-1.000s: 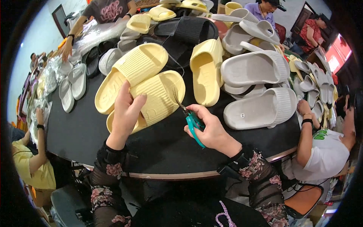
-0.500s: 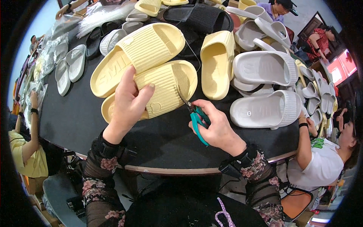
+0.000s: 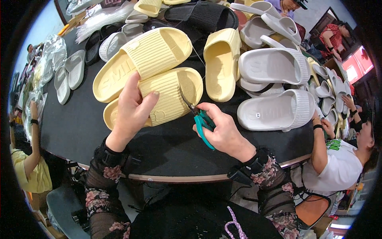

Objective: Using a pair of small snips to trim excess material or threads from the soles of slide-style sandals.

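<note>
Two yellow slide slippers lie side by side in front of me, touching. My left hand grips the near slipper around its ribbed strap, thumb on top and index finger reaching toward the far slipper. In my right hand is a pair of scissors with teal handles. Their dark blades lie along the right edge of the near slipper's strap; whether they are parted I cannot make out. Another yellow slipper stands to the right, beside two light grey slippers.
The black-topped table curves along my side. Black slippers and more grey ones are piled at the back. Clear plastic bags lie at the left. A person in a white shirt works at the right, another in yellow at the left.
The view has shifted a little, moving the table's things slightly left in the picture. My hands keep the same holds. A person's arm at the far upper left is gone from view.
</note>
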